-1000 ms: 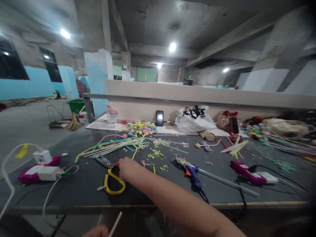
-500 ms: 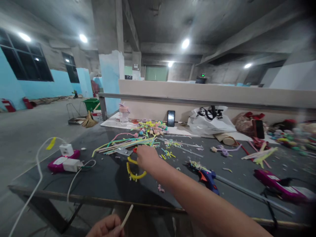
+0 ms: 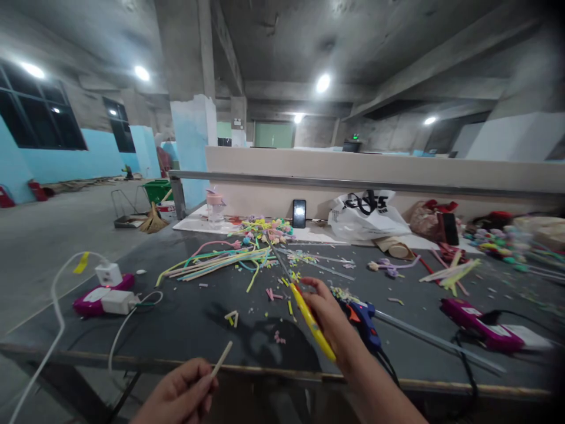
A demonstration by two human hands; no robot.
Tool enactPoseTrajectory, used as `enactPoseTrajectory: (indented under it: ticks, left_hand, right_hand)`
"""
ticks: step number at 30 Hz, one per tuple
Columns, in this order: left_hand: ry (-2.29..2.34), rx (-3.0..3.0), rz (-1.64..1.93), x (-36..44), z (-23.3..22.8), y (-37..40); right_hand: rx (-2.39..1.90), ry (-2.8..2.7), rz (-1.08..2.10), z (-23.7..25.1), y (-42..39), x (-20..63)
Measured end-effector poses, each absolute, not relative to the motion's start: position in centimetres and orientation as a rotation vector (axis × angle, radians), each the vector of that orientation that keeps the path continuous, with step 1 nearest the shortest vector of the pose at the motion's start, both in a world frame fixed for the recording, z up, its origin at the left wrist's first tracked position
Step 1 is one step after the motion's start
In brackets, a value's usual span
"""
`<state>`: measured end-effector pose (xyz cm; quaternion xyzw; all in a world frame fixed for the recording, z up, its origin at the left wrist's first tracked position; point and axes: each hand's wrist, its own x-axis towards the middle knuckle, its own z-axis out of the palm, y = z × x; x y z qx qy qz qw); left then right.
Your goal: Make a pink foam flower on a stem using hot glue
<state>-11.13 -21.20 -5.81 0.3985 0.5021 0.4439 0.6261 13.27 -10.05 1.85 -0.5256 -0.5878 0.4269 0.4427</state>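
My left hand point(image 3: 183, 388), low at the table's front edge, pinches a short cream stick point(image 3: 222, 358) that looks like a piece of pipe cleaner and points up and right. In my right hand point(image 3: 324, 309) are scissors point(image 3: 311, 321) with yellow handles, held over the dark table. Their blades point away from me and slightly left, toward the scattered clippings. A few short cream and yellow cut pieces point(image 3: 232, 318) lie ahead of my left hand. Small pink bits point(image 3: 279, 337) rest left of the scissors' handles.
A bundle of long coloured sticks point(image 3: 220, 263) lies behind, with a pile of small flowers point(image 3: 267, 228) beyond. Right of my hand is a blue glue gun point(image 3: 366, 324). Purple power strips point(image 3: 481, 330) sit at both sides, with cables. A phone point(image 3: 299, 213) stands at the back.
My right hand has lifted the yellow scissors off the table and drawn them back to the right. My left hand still pinches the stick, now slightly higher in view.
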Motion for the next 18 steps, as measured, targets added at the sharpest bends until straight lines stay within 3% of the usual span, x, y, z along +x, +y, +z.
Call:
enactPoseTrajectory:
  ticks: [2, 5, 10, 18]
  left_hand:
    - [1.225, 1.080, 1.068, -10.9, -4.2, -20.0]
    - [1.394, 1.276, 1.205, -11.1, -1.5, -17.8]
    - [1.604, 1.489, 1.345, -11.6, 0.5, -14.8]
    - [1.917, 1.844, 0.967, -11.0, -2.9, -13.5]
  right_hand:
    - [-1.117, -1.164, 1.440, 1.4, -11.8, 14.6]
    - [-0.780, -0.948, 1.730, 1.0, -14.1, 16.3]
    - [-0.459, -1.002, 1.844, -0.6, -15.8, 17.9]
    - [-0.524, -1.223, 1.886, -2.9, -15.9, 17.6]
